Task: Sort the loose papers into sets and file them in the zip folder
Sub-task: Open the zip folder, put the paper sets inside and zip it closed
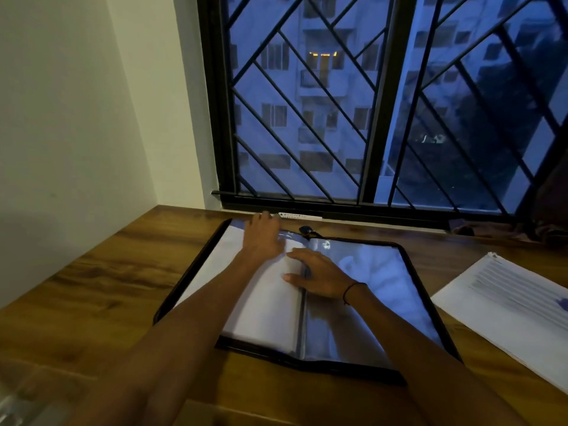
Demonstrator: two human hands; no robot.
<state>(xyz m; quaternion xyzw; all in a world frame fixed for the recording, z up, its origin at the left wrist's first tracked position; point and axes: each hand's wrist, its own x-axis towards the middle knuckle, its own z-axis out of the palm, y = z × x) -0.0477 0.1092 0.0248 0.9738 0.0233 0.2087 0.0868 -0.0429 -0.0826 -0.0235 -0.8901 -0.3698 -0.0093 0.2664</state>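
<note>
A black zip folder [412, 272] lies open on the wooden desk, its clear plastic sleeves spread to both sides. White paper [264, 305] fills the left-hand sleeve. My left hand [264, 238] lies flat with straight fingers on the top of that left page, near the folder's far edge. Beside the spine, my right hand [316, 273] rests flat, fingers pointing left onto the paper. The right-hand sleeve [368, 278] is glossy and reflects the window. A stack of loose printed papers [504, 305] lies on the desk to the right of the folder.
The wooden desk [101, 281] runs up to a barred window [378, 103] at the back and a white wall on the left. A small white strip [299, 215] lies on the sill. A dark zip pull [305, 230] sits at the folder's far edge.
</note>
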